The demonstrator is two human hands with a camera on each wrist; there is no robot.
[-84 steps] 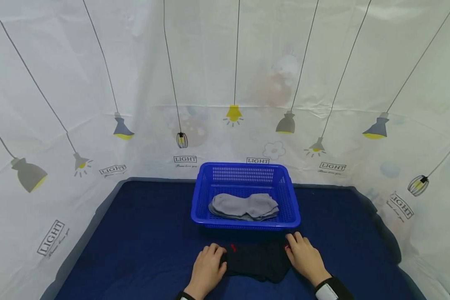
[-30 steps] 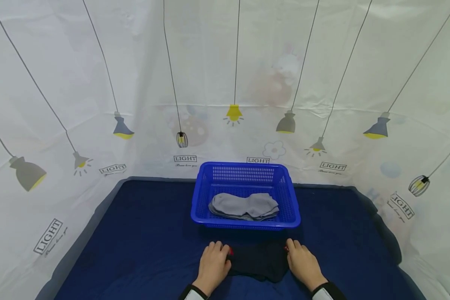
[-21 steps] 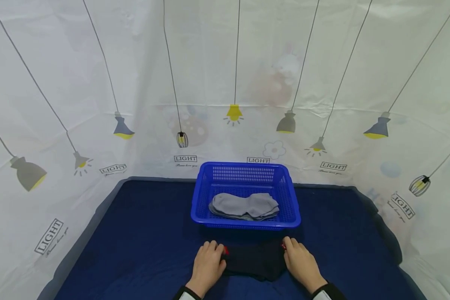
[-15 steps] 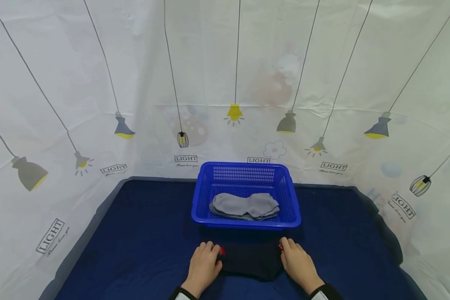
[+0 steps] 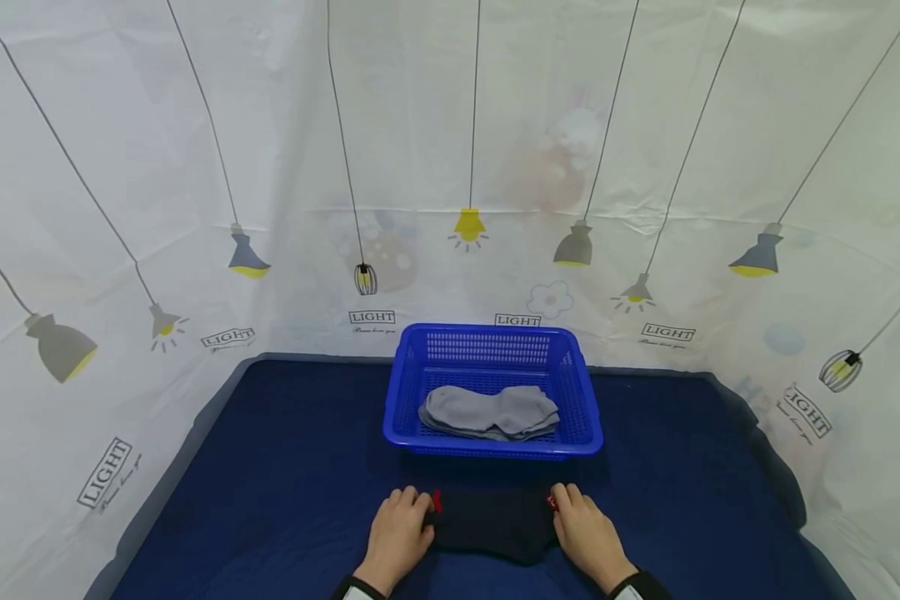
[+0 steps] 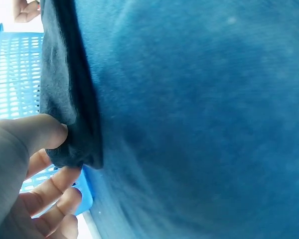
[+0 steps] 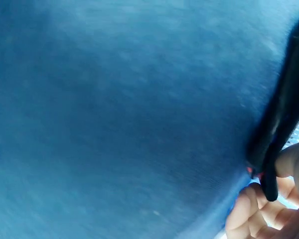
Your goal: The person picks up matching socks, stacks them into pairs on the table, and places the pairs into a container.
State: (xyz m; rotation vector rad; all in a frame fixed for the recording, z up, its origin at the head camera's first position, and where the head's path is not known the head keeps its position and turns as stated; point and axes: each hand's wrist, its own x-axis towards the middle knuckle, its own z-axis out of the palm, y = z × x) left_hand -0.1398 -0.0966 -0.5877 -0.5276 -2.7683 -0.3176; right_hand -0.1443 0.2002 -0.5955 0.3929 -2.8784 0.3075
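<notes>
A black sock [image 5: 491, 525] with small red marks near both ends stretches sideways in front of the basket. My left hand [image 5: 397, 533] pinches its left end; in the left wrist view the thumb [image 6: 52, 132] lies over the dark fabric with fingers behind it. At the other end, my right hand [image 5: 591, 533] grips the sock beside a red mark. The right wrist view has the sock [image 7: 281, 114] hanging edge-on between thumb and fingers, above the blue cloth. Its lower edge bulges toward the right, like a heel.
Just beyond the sock stands a blue plastic basket [image 5: 397, 433], holding a stack of grey socks [image 5: 491, 410]. Dark blue cloth [image 5: 285, 467] covers the table. A white curtain [image 5: 420, 125] printed with lamps encloses the back and sides.
Both hands have shifted left and slightly toward me, bringing the black sock along. The left hand has taken hold nearer the red mark, and the sock looks flatter. The basket stays put.
</notes>
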